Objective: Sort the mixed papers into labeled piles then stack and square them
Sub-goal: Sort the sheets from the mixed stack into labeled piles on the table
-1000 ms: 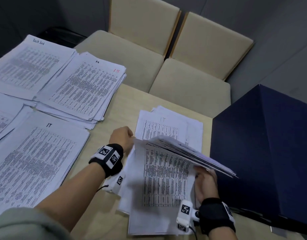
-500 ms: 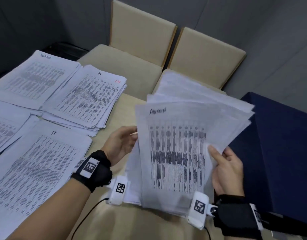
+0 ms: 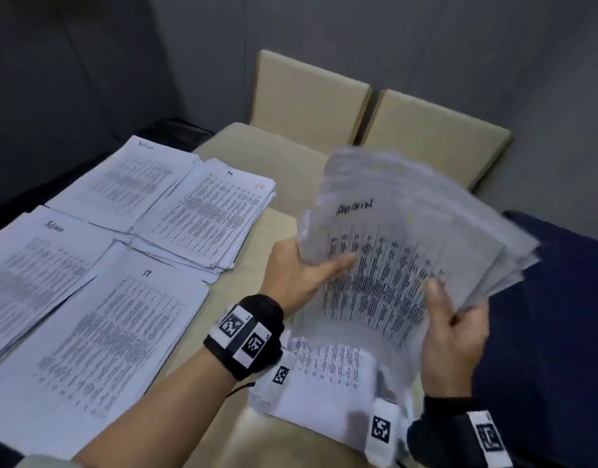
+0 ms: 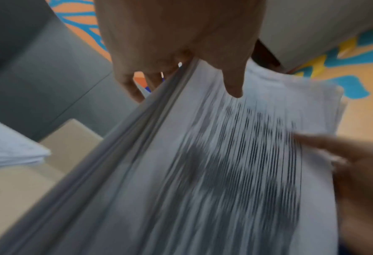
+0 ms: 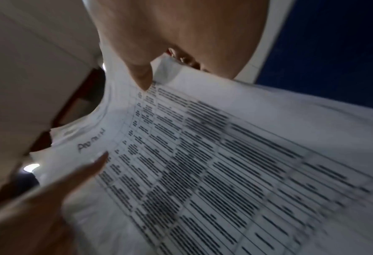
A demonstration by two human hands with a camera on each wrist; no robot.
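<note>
held sheaf: thick sheaf of printed sheets [image 3: 409,265], lifted off the table [image 3: 260,231], tilted up toward me, fanned and uneven at the far edges. Top sheet carries a handwritten heading, looks like "Admin", blurred.
left hand: my left hand [image 3: 297,275] grips the sheaf's left edge, thumb across the front sheet, fingers curled behind.
right hand: my right hand [image 3: 456,329] holds the sheaf's lower right part, thumb on the front, fingers behind the stack.
under sheaf: a few printed sheets [image 3: 324,376] lie flat on the table directly below the sheaf, partly hidden by my wrists.
IT pile: pile headed "IT" [image 3: 98,336] flat on the table, left of the sheaf, nearest me.
Admin pile: pile [image 3: 37,271] left of the IT pile, heading reads roughly "Admin".
far piles: two more piles [image 3: 176,204] left of the sheaf and further off, edges ragged, overlapping each other; their headings are too small to read.
right of sheaf: dark blue block [image 3: 544,315], sheaf's right edge overhangs it.
beyond sheaf: two beige padded chairs [image 3: 324,106], pushed up to the table's far edge.
</note>
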